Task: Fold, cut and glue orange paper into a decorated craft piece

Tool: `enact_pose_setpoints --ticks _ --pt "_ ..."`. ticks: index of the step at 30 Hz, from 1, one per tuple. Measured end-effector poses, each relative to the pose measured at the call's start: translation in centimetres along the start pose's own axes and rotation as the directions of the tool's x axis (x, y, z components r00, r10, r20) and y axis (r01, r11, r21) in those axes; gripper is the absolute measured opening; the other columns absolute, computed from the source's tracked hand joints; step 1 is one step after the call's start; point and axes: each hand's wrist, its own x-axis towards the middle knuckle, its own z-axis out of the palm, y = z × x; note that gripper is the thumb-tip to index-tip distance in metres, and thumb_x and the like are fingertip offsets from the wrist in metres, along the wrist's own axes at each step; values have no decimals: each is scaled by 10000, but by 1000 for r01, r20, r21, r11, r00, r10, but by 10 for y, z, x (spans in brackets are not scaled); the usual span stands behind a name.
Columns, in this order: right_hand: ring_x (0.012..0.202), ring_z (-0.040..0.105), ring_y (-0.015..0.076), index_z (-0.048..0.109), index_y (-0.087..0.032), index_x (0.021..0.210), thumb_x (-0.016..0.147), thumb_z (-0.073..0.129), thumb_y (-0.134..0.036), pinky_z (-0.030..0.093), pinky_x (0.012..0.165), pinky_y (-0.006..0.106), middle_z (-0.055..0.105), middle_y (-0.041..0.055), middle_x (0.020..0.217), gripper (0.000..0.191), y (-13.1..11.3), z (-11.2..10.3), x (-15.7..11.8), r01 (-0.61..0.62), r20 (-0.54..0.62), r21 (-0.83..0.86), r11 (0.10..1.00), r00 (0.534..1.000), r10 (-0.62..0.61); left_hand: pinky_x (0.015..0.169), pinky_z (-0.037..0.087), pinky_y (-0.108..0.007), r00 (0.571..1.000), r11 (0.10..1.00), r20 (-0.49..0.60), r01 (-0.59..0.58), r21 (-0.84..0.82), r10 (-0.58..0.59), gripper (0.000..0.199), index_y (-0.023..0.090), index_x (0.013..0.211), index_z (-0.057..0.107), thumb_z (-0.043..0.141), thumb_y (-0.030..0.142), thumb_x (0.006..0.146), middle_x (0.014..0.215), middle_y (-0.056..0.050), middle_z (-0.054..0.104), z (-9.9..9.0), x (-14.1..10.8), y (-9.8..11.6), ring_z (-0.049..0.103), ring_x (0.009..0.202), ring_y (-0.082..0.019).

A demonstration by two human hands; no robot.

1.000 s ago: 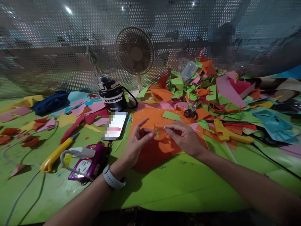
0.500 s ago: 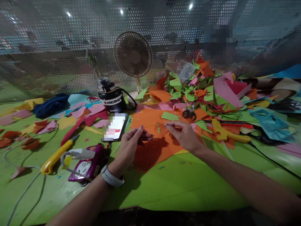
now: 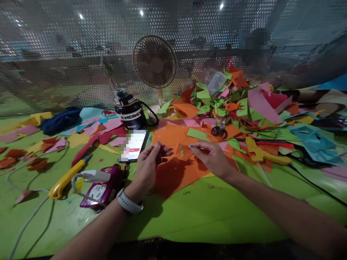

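Orange paper sheets (image 3: 173, 180) lie flat at the middle of the green table. On them is a small orange piece (image 3: 177, 150) with several green bits (image 3: 181, 151). My left hand (image 3: 151, 157) hovers over the left part of the sheets, thumb and index finger near each other, the other fingers loosely curled; whether anything is between them is too small to tell. From the right, my right hand (image 3: 210, 155) reaches beside the green bits, its thumb and index fingertips pinched together. What that pinch holds, if anything, is too small to make out.
A phone (image 3: 135, 146), black bottle (image 3: 131, 113) and purple power strip (image 3: 101, 187) stand left, with a yellow cutter (image 3: 66, 180). A fan (image 3: 155, 63) is behind. Black scissors (image 3: 219, 132), a paper scrap heap (image 3: 214, 101) and a yellow glue gun (image 3: 264, 155) are right.
The view has shifted slightly. My left hand's thumb and fingers have moved a little to the left, away from the green bits. My right hand keeps its pinch in nearly the same place.
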Motion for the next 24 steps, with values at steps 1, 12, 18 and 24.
enact_pose_setpoints --ticks 1,12,18,24 --pt "827 663 177 740 -175 903 848 614 -315 523 757 308 730 57 886 196 -1 0 0 -1 2 1 1000 1000 1 575 484 -244 1000 1000 -5 15 0 -15 355 167 737 649 771 497 685 692 -37 730 0 1 0 680 624 -160" --pt "802 654 178 737 -192 895 875 591 -296 506 744 315 729 48 857 181 1 3 -3 64 59 -90 994 997 -58 657 466 -248 963 973 268 -70 218 9 549 193 1131 567 779 453 696 702 39 623 9 -12 -1 592 676 -128" --pt "791 646 183 738 -205 880 890 580 -266 487 771 335 724 41 822 170 -3 6 -5 139 93 -173 975 988 -125 672 450 -249 951 977 309 -53 204 -13 578 194 1192 543 796 350 696 655 60 582 7 -10 -7 579 651 -117" --pt "772 635 177 740 -205 873 890 577 -279 485 785 343 725 38 801 180 -3 7 -7 146 101 -154 977 986 -131 583 414 -218 955 965 297 -93 244 17 560 202 1169 548 805 336 689 583 88 528 8 -14 -5 566 599 -115"
